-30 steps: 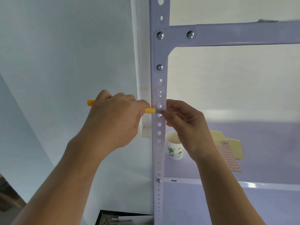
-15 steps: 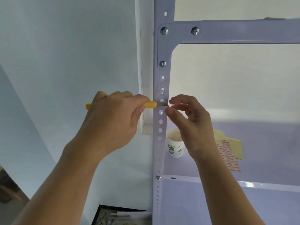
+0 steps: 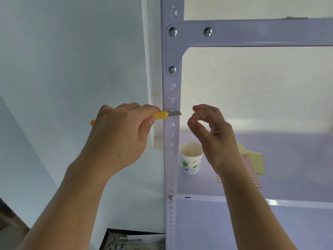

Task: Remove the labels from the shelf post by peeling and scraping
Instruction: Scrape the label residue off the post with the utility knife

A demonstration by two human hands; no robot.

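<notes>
The pale perforated shelf post (image 3: 172, 159) runs upright through the middle of the view. A patch of reddish label residue (image 3: 169, 100) marks it just above the blade. My left hand (image 3: 119, 139) grips a yellow-handled utility knife (image 3: 160, 115), whose grey blade lies flat across the post, pointing right. My right hand (image 3: 210, 134) hovers just right of the post, off the blade, thumb and forefinger curled close together. I cannot tell whether a scrap is pinched between them.
A paper cup (image 3: 191, 157) with green print stands on the shelf board (image 3: 270, 201) right of the post. A yellow sheet of red labels (image 3: 252, 165) lies behind my right wrist. A dark box (image 3: 129, 239) sits below left. The wall is to the left.
My right hand let go of the blade tip and drew away to the right of the post. The knife stays across the post at much the same height.
</notes>
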